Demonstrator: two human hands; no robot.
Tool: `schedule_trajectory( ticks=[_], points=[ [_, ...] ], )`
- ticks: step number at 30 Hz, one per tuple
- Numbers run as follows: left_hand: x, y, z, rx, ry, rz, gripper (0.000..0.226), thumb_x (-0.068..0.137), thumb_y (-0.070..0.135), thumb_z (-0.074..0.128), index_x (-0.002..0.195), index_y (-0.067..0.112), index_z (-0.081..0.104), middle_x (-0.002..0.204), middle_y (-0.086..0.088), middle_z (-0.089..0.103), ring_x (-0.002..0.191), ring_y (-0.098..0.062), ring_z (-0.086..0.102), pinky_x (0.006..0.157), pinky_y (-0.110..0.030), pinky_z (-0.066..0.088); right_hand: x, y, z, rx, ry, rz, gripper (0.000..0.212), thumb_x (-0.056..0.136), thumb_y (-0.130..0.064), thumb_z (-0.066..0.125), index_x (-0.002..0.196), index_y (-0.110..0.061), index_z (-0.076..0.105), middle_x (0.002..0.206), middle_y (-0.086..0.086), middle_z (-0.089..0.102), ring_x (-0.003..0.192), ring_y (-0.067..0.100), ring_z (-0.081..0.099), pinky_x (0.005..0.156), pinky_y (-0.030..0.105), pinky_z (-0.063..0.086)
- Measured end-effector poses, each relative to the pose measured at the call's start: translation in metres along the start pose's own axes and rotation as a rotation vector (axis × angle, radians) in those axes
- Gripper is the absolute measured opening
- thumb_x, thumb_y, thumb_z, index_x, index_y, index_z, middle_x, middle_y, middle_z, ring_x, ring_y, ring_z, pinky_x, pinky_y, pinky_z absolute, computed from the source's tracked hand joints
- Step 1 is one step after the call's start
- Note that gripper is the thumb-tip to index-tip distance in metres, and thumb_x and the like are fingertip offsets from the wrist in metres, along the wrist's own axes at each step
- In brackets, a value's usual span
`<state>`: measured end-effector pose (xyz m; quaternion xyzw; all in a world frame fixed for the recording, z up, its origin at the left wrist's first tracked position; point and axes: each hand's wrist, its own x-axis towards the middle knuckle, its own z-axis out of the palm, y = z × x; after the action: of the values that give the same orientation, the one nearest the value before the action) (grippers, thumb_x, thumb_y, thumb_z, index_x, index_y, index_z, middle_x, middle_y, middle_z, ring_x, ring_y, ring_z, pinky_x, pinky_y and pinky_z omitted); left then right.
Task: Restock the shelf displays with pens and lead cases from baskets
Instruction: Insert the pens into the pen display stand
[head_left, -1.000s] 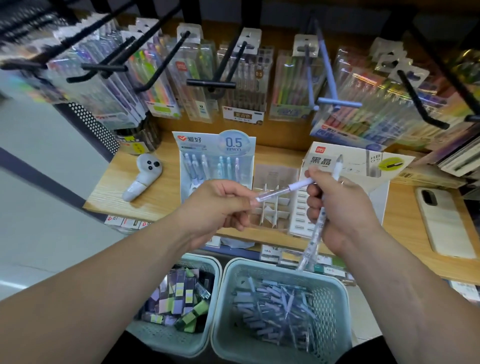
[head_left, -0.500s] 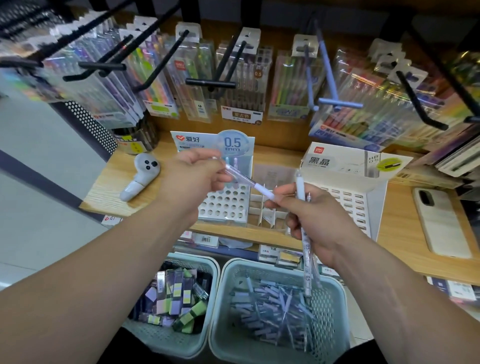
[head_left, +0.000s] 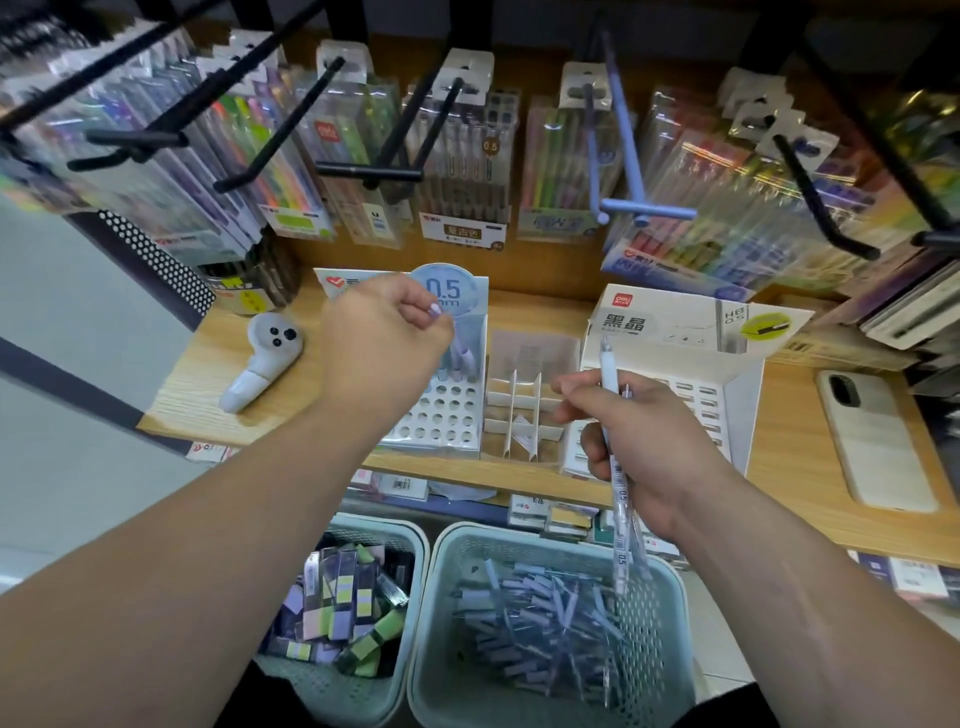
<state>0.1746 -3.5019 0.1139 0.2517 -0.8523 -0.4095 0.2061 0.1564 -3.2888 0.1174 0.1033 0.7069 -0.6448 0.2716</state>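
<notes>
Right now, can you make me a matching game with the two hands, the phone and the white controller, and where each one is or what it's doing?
Things
1. left hand
2. right hand
3. phone
4. white controller

Places or states
A. lies at the right end of the shelf
B. pinches one pen at the holed display
C. lies at the left end of the shelf
D. holds pens above the pen basket

Pairs: 1-B, 2-D, 3-A, 4-C

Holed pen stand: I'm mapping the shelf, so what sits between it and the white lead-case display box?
A white cardboard divider tray stands between them, as the head view shows.
</notes>
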Motion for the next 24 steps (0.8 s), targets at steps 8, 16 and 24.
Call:
schedule_trajectory(
  ticks=[8,16,24],
  points=[
    [-0.006,-0.001,0.017,0.141,-0.050,0.041,0.012,0.086,0.017,0.074,0.079,0.022,0.066,0.059,0.018,0.058,0.057,0.006,0.056,0.056,-0.003,0.037,0.001,0.002,-0.004,0.009,-0.030,-0.009,0.013,0.095,-0.018,0.066,0.102,-0.007,0.070,0.065,0.001,0.052,0.049,0.013,0.039,0.043,0.025,0.034],
    [0.000,-0.004,0.018,0.184,-0.089,0.075,0.005,0.085,0.014,0.074,0.084,0.017,0.071,0.062,0.019,0.059,0.061,0.006,0.057,0.065,-0.012,0.046,0.000,0.001,-0.008,0.014,-0.033,-0.011,0.017,0.095,-0.018,0.066,0.104,-0.003,0.070,0.063,0.000,0.052,0.049,0.013,0.040,0.044,0.025,0.035],
    [-0.004,-0.008,0.025,0.177,-0.120,0.043,0.015,0.086,0.016,0.077,0.087,0.020,0.063,0.069,0.013,0.064,0.065,0.002,0.060,0.059,-0.011,0.039,-0.006,-0.005,-0.003,0.217,-0.069,0.020,0.019,0.097,-0.021,0.062,0.100,-0.006,0.074,0.064,0.003,0.054,0.048,0.014,0.041,0.044,0.025,0.036]
  ],
)
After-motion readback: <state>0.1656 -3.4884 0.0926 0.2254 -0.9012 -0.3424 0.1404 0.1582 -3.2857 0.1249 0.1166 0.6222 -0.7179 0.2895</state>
